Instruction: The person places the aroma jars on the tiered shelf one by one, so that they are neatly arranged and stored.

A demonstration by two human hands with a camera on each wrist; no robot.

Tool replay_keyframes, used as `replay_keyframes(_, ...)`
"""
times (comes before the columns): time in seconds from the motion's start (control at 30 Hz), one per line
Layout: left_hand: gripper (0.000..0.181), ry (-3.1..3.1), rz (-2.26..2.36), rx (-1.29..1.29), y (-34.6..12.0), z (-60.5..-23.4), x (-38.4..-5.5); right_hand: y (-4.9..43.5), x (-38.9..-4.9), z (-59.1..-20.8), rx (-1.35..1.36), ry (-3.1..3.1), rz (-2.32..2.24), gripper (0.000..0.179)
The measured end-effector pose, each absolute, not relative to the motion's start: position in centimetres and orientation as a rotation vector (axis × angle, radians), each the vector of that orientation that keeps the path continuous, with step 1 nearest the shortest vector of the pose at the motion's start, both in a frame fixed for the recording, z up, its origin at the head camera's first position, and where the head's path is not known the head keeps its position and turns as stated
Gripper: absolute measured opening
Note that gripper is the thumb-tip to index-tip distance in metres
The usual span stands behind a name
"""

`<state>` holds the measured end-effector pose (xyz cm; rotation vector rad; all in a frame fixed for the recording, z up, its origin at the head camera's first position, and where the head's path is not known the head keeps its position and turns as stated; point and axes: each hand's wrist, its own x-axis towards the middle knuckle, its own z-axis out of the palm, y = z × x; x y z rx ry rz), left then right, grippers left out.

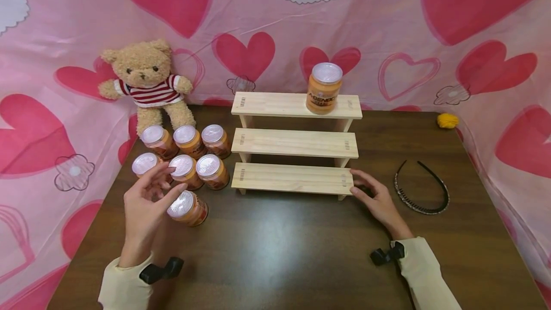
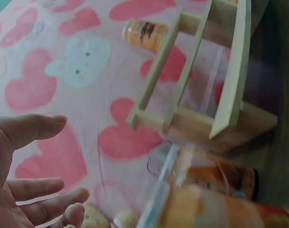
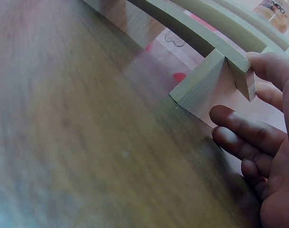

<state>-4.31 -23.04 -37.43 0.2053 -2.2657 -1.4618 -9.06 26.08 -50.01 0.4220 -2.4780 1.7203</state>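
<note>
My left hand [image 1: 146, 204] hovers over the left side of the table, fingers loosely spread and holding nothing. Under and beyond it stand several orange jars with pale lids, grouped in rows; the nearest jar [image 1: 189, 208] is just right of the thumb. A three-step wooden shelf [image 1: 292, 178] stands mid-table. Another orange jar [image 1: 324, 91] sits upright on the top step, right of its middle. With thumb and index fingertips, my right hand [image 1: 379, 202] touches the right end of the bottom step; its other fingers [image 3: 246, 130] are loosely bent below the board.
Behind the grouped jars, a teddy bear [image 1: 148, 83] in a striped shirt leans on the pink heart-patterned cloth [image 1: 284, 27]. A black headband [image 1: 422, 209] lies right of my right hand. Near the back right corner is a small yellow bundle [image 1: 447, 120].
</note>
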Motion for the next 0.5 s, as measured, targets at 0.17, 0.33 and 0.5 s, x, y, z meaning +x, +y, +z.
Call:
replay_keyframes(0.17,0.052,-2.254,-1.473,0.284,-24.1,-38.6,-3.3,26.1,-9.1,-50.1,0.428,-2.467,1.721,0.047)
replay_keyframes(0.33,0.048,-2.236,-1.46,0.342,-24.9,-40.0,-2.4,26.1,-9.2,-50.4,0.424,-2.458,1.718,0.046)
replay_keyframes(0.5,0.048,-2.238,-1.458,0.395,-25.3,-41.7,-1.3,26.1,-9.3,-50.3,0.429,-2.456,1.713,0.045)
